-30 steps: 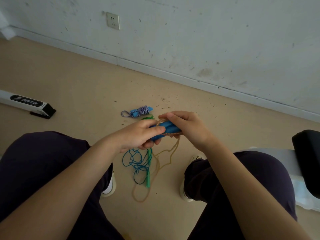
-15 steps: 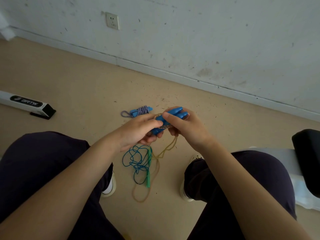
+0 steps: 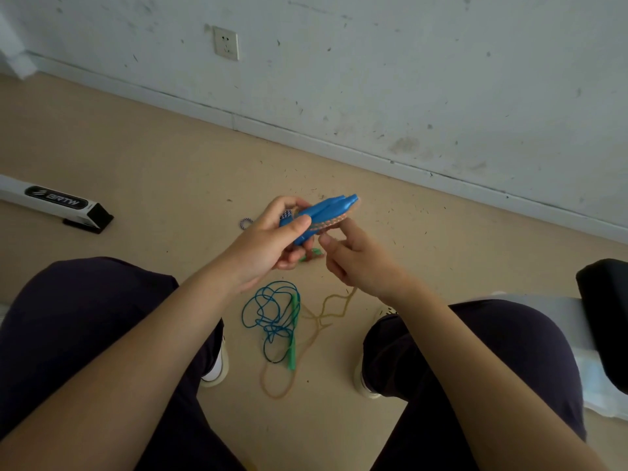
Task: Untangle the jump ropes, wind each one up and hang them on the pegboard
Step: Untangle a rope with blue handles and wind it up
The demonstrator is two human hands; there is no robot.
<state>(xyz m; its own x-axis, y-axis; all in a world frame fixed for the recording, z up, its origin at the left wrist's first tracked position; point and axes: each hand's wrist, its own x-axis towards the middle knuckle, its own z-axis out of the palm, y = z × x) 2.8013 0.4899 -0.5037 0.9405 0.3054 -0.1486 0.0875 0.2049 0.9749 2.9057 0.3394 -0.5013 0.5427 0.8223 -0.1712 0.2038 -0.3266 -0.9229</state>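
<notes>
My left hand (image 3: 272, 243) grips a pair of blue jump-rope handles (image 3: 326, 212), held together and tilted up to the right, with tan cord wound round them. My right hand (image 3: 353, 263) sits just below the handles and pinches the tan cord (image 3: 326, 314), which trails down to the floor between my feet. A blue cord (image 3: 268, 314) with a green handle (image 3: 294, 334) lies tangled on the floor. A wound striped rope (image 3: 245, 223) lies behind my left hand, mostly hidden. No pegboard is in view.
A white bar with a black end (image 3: 57, 205) lies on the floor at the left. The wall with a socket (image 3: 226, 43) runs across the back. A black and white object (image 3: 605, 321) stands at the right edge. My knees frame the floor area.
The blue handles have risen and tilted up to the right in my left hand. My right hand has come off the handles and dropped below them, drawing the tan cord.
</notes>
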